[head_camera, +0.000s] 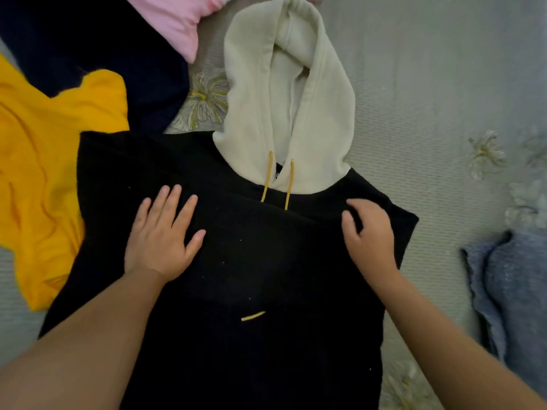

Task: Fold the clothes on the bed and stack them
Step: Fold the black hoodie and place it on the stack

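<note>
In front of me a black fleece hoodie lies flat on the grey ribbed bedspread with stitched flowers, its cream hood pointing away and two mustard drawstrings hanging over the chest. My left hand presses flat on the cloth, fingers straight and spread. My right hand has its fingers curled, pinching the fold near the shoulder. A small neck label shows under the hood; I cannot read it. A crumpled yellow garment lies to the left, a pink one and a navy one beyond, and blue denim to the right.
</note>
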